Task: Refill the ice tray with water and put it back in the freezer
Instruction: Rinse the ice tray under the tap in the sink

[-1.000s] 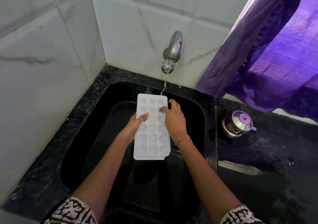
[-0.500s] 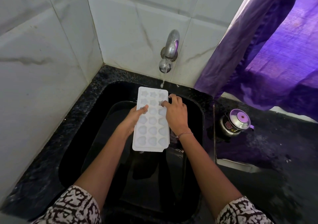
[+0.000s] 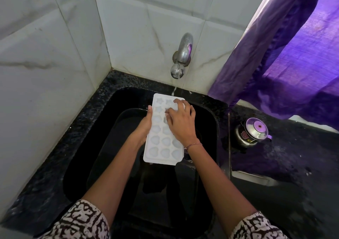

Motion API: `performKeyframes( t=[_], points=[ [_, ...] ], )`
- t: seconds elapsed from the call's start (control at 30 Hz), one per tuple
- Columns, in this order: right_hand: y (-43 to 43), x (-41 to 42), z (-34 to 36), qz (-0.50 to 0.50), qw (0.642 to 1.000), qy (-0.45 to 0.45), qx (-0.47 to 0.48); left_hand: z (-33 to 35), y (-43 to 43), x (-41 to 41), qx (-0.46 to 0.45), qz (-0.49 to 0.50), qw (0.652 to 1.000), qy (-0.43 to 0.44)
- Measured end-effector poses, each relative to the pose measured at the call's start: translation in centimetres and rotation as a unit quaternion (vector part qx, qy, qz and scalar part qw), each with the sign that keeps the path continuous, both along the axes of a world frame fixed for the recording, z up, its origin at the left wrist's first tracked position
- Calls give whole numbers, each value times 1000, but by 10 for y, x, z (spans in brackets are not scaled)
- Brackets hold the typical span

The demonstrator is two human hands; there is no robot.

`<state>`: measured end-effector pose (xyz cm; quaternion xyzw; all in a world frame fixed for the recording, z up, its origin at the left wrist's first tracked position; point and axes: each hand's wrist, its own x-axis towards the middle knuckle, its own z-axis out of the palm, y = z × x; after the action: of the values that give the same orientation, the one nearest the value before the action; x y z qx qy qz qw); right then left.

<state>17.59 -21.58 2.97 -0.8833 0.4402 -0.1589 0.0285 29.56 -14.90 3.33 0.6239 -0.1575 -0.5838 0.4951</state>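
Black granite sink [image 3: 88, 147], frame centre: filling under way, freezer step pending. Left hand [image 3: 142, 128] grips the white ice tray [image 3: 163, 147] edge; right hand [image 3: 180, 123] fingers spread across it under the tap [image 3: 180, 58].

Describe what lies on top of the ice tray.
The right hand rests spread across the ice tray, covering several upper moulds; whether those hold water cannot be seen. The left hand grips its left edge.

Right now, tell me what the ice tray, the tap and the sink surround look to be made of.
Ice tray: white matte plastic or possibly silicone, with moulded star and shell cavities. Tap: polished metal, likely chromed, showing mirror-like highlights and a purple reflection. Sink surround: black speckled stone, probably polished granite, judging by its fine white flecks and faint sheen.
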Motion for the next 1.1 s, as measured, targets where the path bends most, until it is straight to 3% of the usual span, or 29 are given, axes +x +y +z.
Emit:
performKeyframes(
  t=[0.3, 0.47, 0.97, 1.1],
  points=[
    [-5, -5, -3, -25, 999, 27, -28, -6, -1, -3, -9, -7, 1000, -7],
    [-8, -11, -8, 27, 998, 8, 59, -10, 2, 0, 2, -14, 1000, -2],
    [0, 4, -5, 43, 998, -6, 45, -11, -2, -9, -17, -27, 999, -29],
    [6, 6, -7, 70, 993, 15, 96, -18, -1, -12, 2, -5, 999, -34]
  ],
)
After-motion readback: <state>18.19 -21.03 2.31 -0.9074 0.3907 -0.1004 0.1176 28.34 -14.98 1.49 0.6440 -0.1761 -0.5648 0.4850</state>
